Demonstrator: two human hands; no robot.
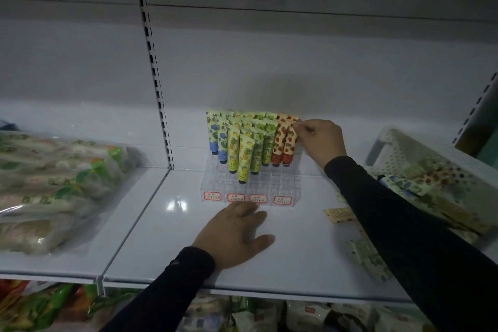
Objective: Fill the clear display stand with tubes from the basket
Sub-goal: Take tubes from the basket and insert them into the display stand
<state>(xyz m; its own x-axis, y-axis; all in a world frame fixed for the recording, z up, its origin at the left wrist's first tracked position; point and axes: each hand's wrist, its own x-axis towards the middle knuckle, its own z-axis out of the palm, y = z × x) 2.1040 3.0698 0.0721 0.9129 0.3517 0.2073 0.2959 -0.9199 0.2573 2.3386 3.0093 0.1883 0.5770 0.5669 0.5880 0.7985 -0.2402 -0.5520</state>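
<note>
Head cam: right hand [322,140] pinches red strawberry tube [289,143] at clear display stand [248,183] on shelf. Left hand [237,234] flat, fingers spread. Back rows filled, front slots empty; more tubes in basket [398,148].

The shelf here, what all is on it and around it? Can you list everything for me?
Display stand: one, clear, four red-edged labels, mid-shelf.
Tubes in stand: blue-flowered at left, then yellow, green, red strawberry at right; exact count unclear.
Basket: one, white, perforated, at right, holding more tubes.
Loose tubes: a few, shelf, beside the basket.
Plastic bags: clear, green-printed packs, at left.
Shelf: white.
Packaged goods: lower shelf, mixed colours.
Right hand: pinches the rightmost red tube.
Left hand: flat on the shelf before the stand.
</note>
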